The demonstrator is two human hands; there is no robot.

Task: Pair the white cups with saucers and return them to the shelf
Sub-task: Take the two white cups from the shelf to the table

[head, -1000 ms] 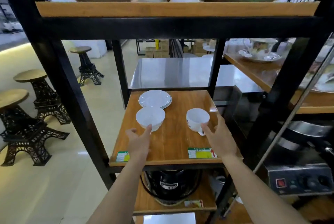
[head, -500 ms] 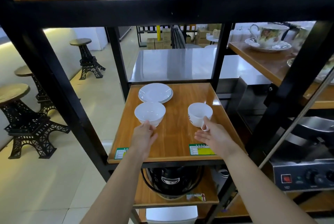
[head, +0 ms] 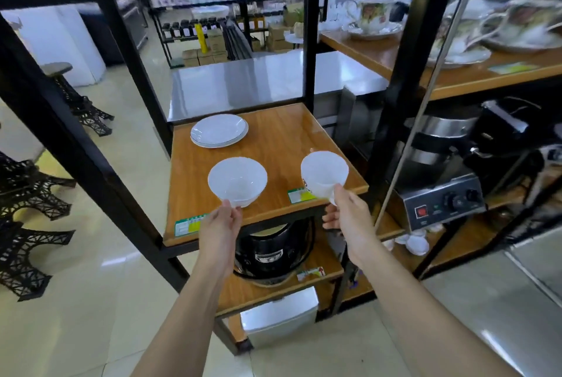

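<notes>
Two white cups are lifted near the front of the wooden shelf (head: 282, 139). My left hand (head: 220, 226) pinches the near rim of the wide left cup (head: 237, 180). My right hand (head: 348, 215) grips the right cup (head: 324, 173) at its near side; that cup is tilted and shows a small printed mark. Two stacked white saucers (head: 219, 130) lie at the back left of the same shelf, apart from both cups.
Black steel posts (head: 307, 42) frame the shelf. A black cooker (head: 270, 252) sits on the shelf below. To the right stand a metal appliance with knobs (head: 444, 203) and floral cups (head: 374, 16) on another shelf. Tower-shaped stools (head: 27, 191) stand on the left.
Both hands closed on the cups and lifted them toward the shelf's front edge. The view has pulled back and tilted down; the saucers have not moved.
</notes>
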